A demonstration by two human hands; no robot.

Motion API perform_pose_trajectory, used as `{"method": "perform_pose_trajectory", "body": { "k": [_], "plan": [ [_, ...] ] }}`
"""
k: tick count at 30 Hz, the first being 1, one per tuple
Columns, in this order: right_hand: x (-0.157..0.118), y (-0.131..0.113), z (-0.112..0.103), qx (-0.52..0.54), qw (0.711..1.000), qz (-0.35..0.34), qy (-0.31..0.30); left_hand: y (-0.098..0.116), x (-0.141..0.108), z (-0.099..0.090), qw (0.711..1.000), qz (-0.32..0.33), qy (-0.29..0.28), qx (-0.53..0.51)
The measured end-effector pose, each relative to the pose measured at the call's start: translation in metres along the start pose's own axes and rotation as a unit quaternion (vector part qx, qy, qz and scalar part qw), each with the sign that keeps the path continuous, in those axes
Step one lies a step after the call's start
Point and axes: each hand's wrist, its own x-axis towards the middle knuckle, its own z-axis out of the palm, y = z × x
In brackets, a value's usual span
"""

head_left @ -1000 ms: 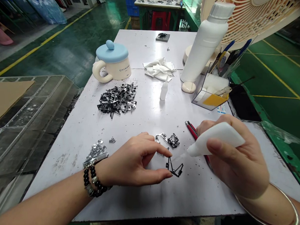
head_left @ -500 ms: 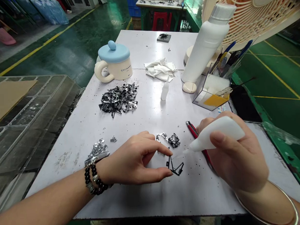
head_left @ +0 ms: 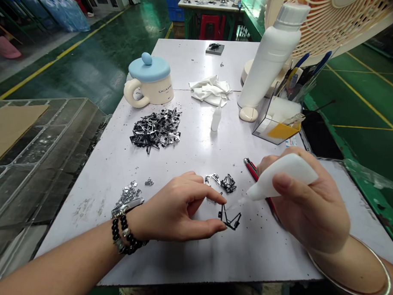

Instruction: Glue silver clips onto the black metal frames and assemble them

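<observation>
Between thumb and forefinger, my left hand pinches a small black metal bracket just over the table. My right hand is wrapped round a white squeeze bottle, its thumb pressed on the side. The bottle is tilted, and its thin clear nozzle points at the bracket's upper part; whether the tip touches cannot be made out. Behind the left fingers lie several more brackets. Small silver metal pieces are heaped beside my left wrist.
A large pile of brackets lies before a lidded mug. A small white bottle stands near a crumpled cloth. At right are a red-handled tool, a clear holder, a tall white bottle and a fan.
My right hand and the squeeze bottle have shifted very slightly left. The left hand keeps its pinch on the bracket almost unmoved.
</observation>
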Motion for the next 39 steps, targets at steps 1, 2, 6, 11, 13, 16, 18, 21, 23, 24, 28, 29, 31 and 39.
{"method": "perform_pose_trajectory", "body": {
  "k": [1, 2, 6, 11, 13, 16, 18, 21, 23, 24, 28, 29, 31, 39],
  "plan": [
    [0.0, 0.0, 0.0, -0.001, 1.0, 0.002, 0.001, 0.0, 0.0, 0.0, 1.0, 0.002, 0.001, -0.002],
    [0.0, -0.001, 0.0, -0.003, 1.0, 0.005, 0.003, 0.0, 0.0, 0.0, 1.0, 0.003, 0.003, -0.003],
    [0.0, -0.001, 0.0, -0.016, 1.0, 0.013, 0.002, -0.001, 0.0, 0.0, 1.0, 0.004, 0.002, -0.003],
    [-0.001, 0.0, 0.0, -0.015, 1.0, 0.004, -0.002, 0.0, -0.001, 0.001, 1.0, 0.004, -0.001, -0.006],
    [0.0, 0.0, 0.0, -0.014, 1.0, 0.003, -0.004, -0.001, -0.001, 0.0, 1.0, 0.005, -0.002, -0.007],
    [-0.001, 0.001, -0.001, -0.015, 1.0, -0.004, -0.006, -0.001, 0.0, 0.0, 1.0, 0.003, -0.003, -0.005],
    [-0.002, 0.0, 0.0, -0.018, 1.0, -0.003, -0.001, -0.001, 0.0, 0.0, 1.0, 0.004, -0.003, -0.005],
    [-0.001, 0.0, 0.001, -0.017, 1.0, 0.006, 0.017, -0.001, 0.001, 0.0, 1.0, 0.005, -0.002, -0.005],
    [0.002, -0.001, 0.002, -0.007, 0.999, 0.0, 0.046, -0.001, 0.001, 0.0, 1.0, 0.005, 0.0, -0.006],
    [0.004, -0.001, 0.002, 0.001, 0.998, -0.006, 0.061, 0.0, 0.001, 0.0, 1.0, 0.007, 0.002, -0.006],
    [0.008, -0.003, 0.002, 0.014, 0.996, -0.03, 0.086, 0.001, 0.0, -0.001, 1.0, 0.012, 0.01, -0.006],
    [0.009, -0.004, 0.001, 0.012, 0.996, -0.034, 0.086, 0.001, 0.001, -0.001, 1.0, 0.014, 0.012, -0.006],
    [0.008, -0.005, 0.001, 0.009, 0.995, -0.047, 0.085, 0.002, 0.001, -0.002, 1.0, 0.014, 0.017, -0.004],
    [0.002, -0.009, 0.002, 0.01, 0.995, -0.065, 0.071, 0.001, 0.002, -0.002, 1.0, 0.009, 0.029, 0.0]
  ]
}}
